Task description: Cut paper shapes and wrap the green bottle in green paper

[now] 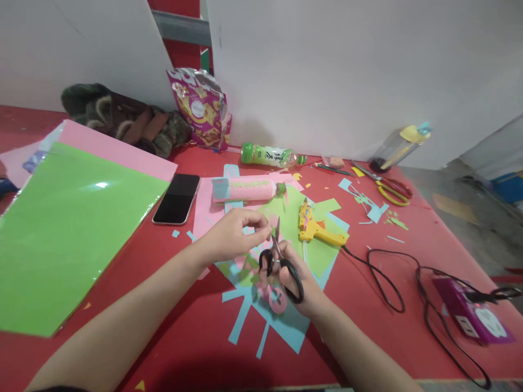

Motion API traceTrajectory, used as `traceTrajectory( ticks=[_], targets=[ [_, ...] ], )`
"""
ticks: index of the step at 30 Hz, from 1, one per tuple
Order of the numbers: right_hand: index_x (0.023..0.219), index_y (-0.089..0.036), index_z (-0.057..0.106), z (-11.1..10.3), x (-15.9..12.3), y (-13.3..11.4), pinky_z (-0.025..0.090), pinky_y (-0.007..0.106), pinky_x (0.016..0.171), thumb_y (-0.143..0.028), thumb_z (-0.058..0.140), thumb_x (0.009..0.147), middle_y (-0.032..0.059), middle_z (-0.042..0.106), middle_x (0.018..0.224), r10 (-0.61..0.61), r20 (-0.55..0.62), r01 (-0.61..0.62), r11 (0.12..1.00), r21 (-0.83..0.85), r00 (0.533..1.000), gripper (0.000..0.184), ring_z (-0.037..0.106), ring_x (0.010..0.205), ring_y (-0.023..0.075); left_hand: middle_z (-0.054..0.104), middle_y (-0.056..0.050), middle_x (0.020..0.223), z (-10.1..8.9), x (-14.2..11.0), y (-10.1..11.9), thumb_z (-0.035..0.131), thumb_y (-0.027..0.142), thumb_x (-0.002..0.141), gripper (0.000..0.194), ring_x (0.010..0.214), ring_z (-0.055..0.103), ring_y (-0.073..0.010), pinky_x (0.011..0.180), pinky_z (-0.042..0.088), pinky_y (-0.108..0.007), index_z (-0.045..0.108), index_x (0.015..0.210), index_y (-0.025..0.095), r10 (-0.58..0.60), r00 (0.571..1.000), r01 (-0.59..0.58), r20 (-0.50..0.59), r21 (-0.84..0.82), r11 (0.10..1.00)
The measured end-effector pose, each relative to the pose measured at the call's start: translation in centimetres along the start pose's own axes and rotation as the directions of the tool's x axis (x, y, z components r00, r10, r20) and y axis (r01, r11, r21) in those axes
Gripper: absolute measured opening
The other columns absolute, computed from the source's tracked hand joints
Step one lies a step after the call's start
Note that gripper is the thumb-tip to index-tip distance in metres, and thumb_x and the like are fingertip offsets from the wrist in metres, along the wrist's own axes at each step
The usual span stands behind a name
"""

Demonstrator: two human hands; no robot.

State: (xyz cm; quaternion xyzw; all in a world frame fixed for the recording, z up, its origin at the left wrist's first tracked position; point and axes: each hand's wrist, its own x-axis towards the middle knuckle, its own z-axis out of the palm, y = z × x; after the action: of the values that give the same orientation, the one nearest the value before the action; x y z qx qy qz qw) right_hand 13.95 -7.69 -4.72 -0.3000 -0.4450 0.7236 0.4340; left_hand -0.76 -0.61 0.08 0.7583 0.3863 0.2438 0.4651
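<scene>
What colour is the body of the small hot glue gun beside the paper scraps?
Yellow plastic body, best seen in the head view.

1 right hand (300, 275): black-handled scissors (293, 280) | left hand (241, 234): pinching, possibly paper

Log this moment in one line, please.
right hand: holds scissors, open | left hand: at blades | glue gun: lying on papers
</scene>
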Motion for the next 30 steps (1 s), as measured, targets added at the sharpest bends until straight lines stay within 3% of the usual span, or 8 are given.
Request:
traceTrajectory(
  ticks=[9,22,30],
  targets=[
    [0.078,-0.023,0.032,-0.10,-0.06,0.01,0.033,0.021,0.042,-0.051,0.054,0.070,-0.0035,0.045,0.066,-0.004,-0.017,0.003,0.999,-0.040,1.000,0.037,0.043,0.045,0.0077,0.038,0.004,0.052,-0.01,0.07,-0.22,0.042,0.022,0.073,0.022,0.054,0.037,-0.0070,0.053,0.032,-0.019,0.040,0.053,0.014,-0.001,1.000,0.001,0.012,0.026,1.000],
    [0.078,-0.022,0.032,0.10,-0.04,0.04,0.037,0.023,0.046,-0.049,0.059,0.067,-0.0035,0.041,0.071,0.042,-0.049,-0.041,0.999,0.025,0.998,0.039,0.049,0.053,0.0089,0.035,0.005,0.049,-0.33,-0.10,-0.05,0.042,0.025,0.073,0.025,0.050,0.034,-0.0062,0.049,0.029,-0.018,0.039,0.051,0.014,-0.037,0.999,0.034,0.024,0.096,0.995],
    [0.077,-0.022,0.031,0.03,-0.08,0.18,0.039,0.025,0.049,-0.049,0.058,0.067,-0.0042,0.042,0.070,0.037,-0.085,-0.037,0.999,0.003,0.996,0.040,0.049,0.050,0.0084,0.040,0.004,0.052,0.17,-0.02,-0.26,0.041,0.023,0.072,0.022,0.054,0.040,-0.0078,0.052,0.032,-0.019,0.042,0.052,0.014,-0.035,0.999,0.035,-0.011,0.081,0.996]
  ],
)
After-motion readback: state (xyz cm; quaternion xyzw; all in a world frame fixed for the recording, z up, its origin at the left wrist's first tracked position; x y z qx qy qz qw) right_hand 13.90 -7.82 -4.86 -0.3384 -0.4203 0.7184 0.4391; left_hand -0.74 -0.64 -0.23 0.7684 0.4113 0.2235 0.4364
